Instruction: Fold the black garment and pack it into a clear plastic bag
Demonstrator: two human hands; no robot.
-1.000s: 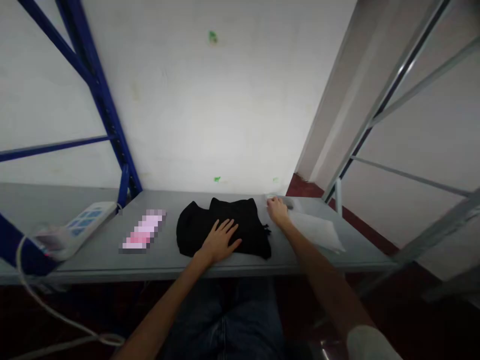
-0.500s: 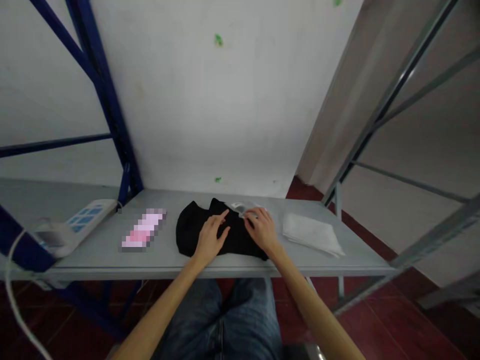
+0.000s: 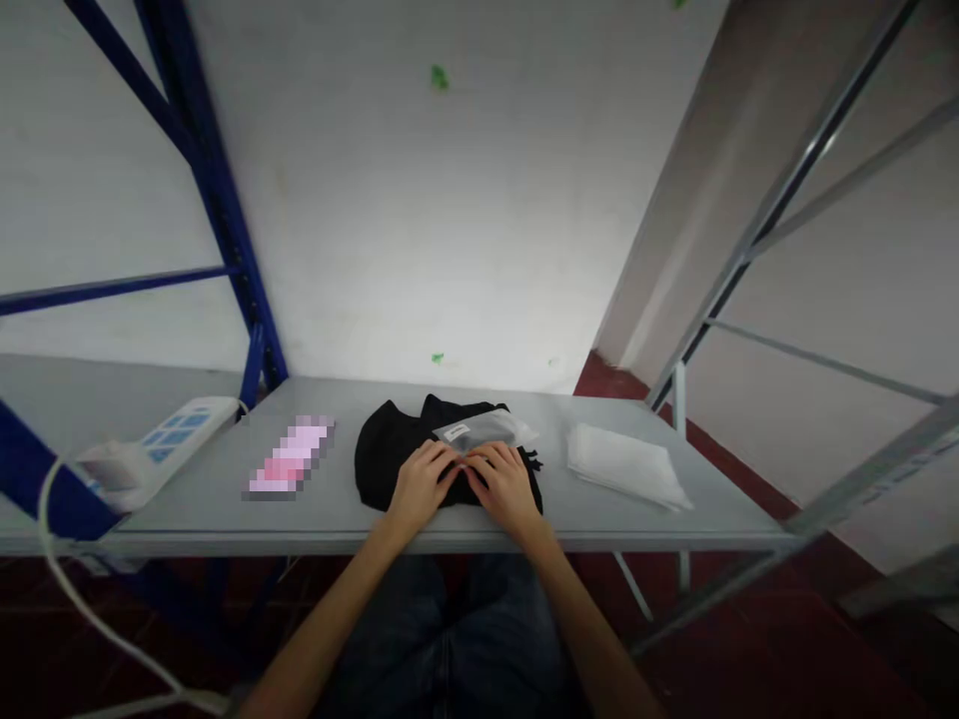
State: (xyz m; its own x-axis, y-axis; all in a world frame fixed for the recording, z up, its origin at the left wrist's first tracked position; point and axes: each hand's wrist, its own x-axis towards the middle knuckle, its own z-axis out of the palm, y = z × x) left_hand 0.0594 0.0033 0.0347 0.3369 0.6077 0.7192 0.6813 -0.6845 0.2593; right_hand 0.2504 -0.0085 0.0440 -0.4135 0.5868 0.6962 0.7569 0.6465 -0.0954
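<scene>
Where hands (image 3: 465, 481) cover: bag's (image 3: 483, 430) edge.

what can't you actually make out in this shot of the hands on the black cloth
Head view only:
- Flat pink item: pixelated, cannot be identified.
- Small label on the clear plastic bag: too small to read.
- Black folded garment: near edge hidden under left hand and right hand.
- White power strip: its cable runs off the bottom edge.
</scene>
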